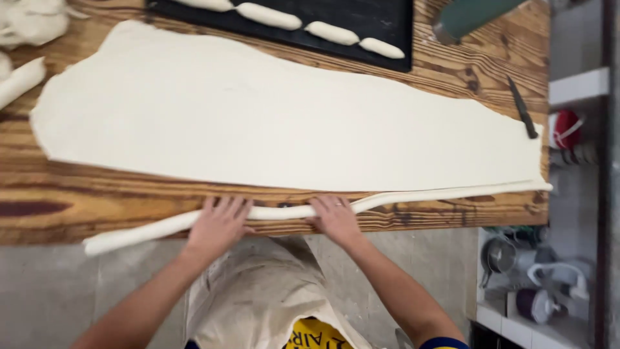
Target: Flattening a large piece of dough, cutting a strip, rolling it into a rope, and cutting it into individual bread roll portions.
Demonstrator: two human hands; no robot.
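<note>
Pale dough: a long rolled dough rope (284,211) lies along the near edge of the bench (77,194), its right end running up beside the dough sheet.
Head view, left hand: the left hand (218,223) lies flat, palm down on the rope, fingers spread and pointing away from the person.
Head view, right hand: the right hand (334,218) presses flat on the same rope just beside the left, fingers stretched out and close together, a ring on one finger.
Dough sheet: a wide flat dough sheet (271,123) covers most of the wooden bench, just beyond the rope.
Tray: a black tray (374,19) at the far edge carries small shaped dough pieces (268,15) in a row.
Knife: a dark knife (522,108) rests at the sheet's right end.
Scraps: dough lumps (26,26) sit at the far left corner.
Apron: a cream apron (258,297) shows below the hands.
</note>
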